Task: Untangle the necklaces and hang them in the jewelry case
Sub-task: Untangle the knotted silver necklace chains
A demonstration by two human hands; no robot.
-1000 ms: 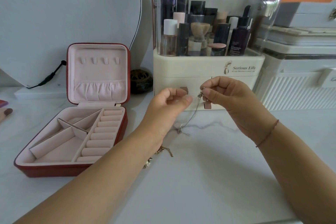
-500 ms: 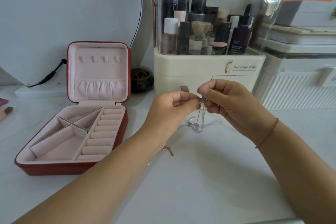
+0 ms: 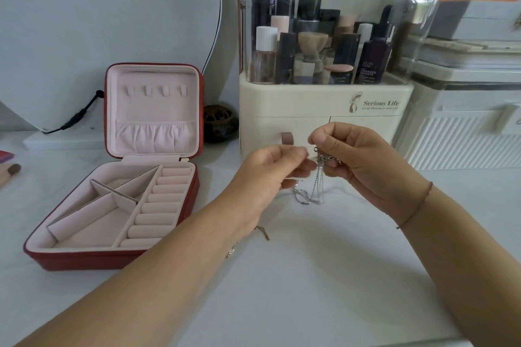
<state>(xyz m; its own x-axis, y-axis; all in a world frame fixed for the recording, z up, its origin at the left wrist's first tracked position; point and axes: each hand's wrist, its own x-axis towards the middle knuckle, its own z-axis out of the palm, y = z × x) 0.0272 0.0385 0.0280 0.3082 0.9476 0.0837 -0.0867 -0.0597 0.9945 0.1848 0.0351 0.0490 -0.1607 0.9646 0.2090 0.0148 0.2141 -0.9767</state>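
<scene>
Both hands are up in the air over the white stone-look table (image 3: 324,284), close in front of the cream plastic makeup box with a clear cover (image 3: 324,105). The right hand (image 3: 363,162) has its fingers curled in tight. Its thumb and first finger pinch the top of the thin silver chain necklace (image 3: 313,190). The chain hangs down from there in a few long strands and makes a small loop just over the table. One side of the loop goes back up to the left hand (image 3: 267,175). The left hand's fingers are curled too, and their tips pinch that side of the chain (the tips look a bit blurry). The two hands are very near each other, with only the chain between them.

A second thin gold chain necklace (image 3: 263,233) lies flat on the table. Most of it is hidden under the left wrist.

The red square jewelry case with soft pink lining (image 3: 84,261) sits open on the table, off to the left and well apart from the hands. Its lid stands straight up. Four little pink hooks (image 3: 154,90) are in a row near the top of the lid, and nothing hangs on them. A gathered pink pocket (image 3: 155,134) is below them.

A thin red string bracelet (image 3: 417,208) is on the right wrist. A small dark round pot (image 3: 220,122) sits between the case and the makeup box.
</scene>
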